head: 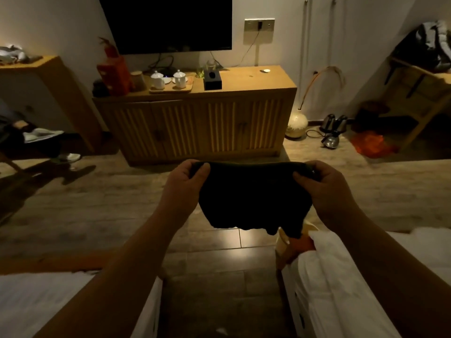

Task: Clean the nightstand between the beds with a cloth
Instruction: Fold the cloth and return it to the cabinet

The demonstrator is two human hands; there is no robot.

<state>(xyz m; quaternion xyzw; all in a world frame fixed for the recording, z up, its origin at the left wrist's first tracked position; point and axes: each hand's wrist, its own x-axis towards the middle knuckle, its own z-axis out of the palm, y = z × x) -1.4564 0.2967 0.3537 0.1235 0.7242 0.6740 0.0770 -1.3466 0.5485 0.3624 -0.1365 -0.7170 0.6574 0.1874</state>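
Dark cloth: held up at chest height over the floor gap between two white beds, left hand and right hand each pinching a top corner, thumbs toward the viewer, so it hangs spread flat, probably to open or fold it before wiping. Nightstand: not in view, likely behind the camera. Wooden cabinet under a dark television stands opposite.
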